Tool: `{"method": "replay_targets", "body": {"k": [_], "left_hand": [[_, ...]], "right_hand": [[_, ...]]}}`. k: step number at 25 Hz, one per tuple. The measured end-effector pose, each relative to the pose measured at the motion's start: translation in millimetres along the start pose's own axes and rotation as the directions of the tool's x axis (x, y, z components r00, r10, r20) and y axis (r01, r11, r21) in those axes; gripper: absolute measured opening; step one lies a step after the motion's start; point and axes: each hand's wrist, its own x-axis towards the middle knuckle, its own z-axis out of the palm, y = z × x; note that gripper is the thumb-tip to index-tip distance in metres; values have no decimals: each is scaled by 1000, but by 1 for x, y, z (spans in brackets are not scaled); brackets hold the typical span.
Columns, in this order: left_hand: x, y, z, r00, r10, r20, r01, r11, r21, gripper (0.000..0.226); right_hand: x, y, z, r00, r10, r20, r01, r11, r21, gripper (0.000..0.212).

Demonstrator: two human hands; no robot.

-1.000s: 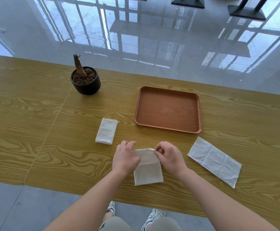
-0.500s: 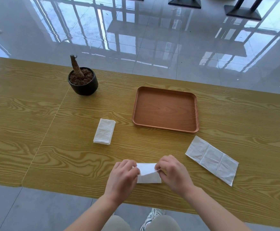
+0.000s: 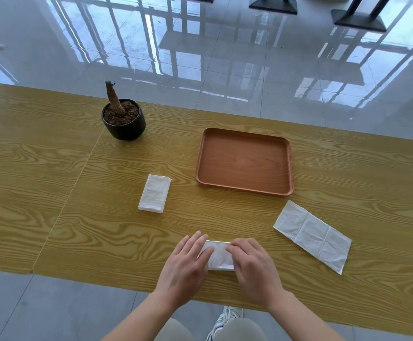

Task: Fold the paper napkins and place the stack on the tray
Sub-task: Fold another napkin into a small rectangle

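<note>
A small folded white napkin lies near the table's front edge. My left hand and my right hand lie on its two ends and hold it down against the wood, so only its middle shows. A stack of folded napkins sits to the left of the tray. One longer, half-unfolded napkin lies slanted at the right. The brown wooden tray stands behind them with nothing on it.
A black pot with soil and a bare stub stands at the back left of the wooden table. The table's front edge runs just under my wrists. A glossy tiled floor lies beyond the far edge.
The napkin's far half has been folded toward me, making it about half as long. Both hands moved nearer the front edge and went from pinching its corners to pressing flat on it.
</note>
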Motion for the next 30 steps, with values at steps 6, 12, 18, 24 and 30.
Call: {"method": "replay_targets", "body": {"k": [6, 12, 18, 24, 30], "left_hand": [[-22, -4, 19, 979, -3, 204, -20, 993, 113, 74], [-21, -4, 19, 967, 28, 251, -60, 991, 118, 83], [-23, -3, 18, 962, 30, 273, -58, 994, 93, 84], [-2, -4, 2, 983, -176, 48, 183, 952, -246, 47], [40, -15, -19, 949, -261, 176, 287, 946, -148, 42]], "right_hand": [[-26, 11, 19, 968, -5, 250, 68, 967, -245, 62], [-25, 13, 20, 950, -14, 312, 100, 960, -262, 70], [-36, 25, 12, 941, 54, 335, 45, 959, -281, 83], [-30, 22, 10, 967, 129, 218, -95, 983, -160, 63], [-5, 8, 11, 976, 196, 96, -180, 971, -157, 66]]}}
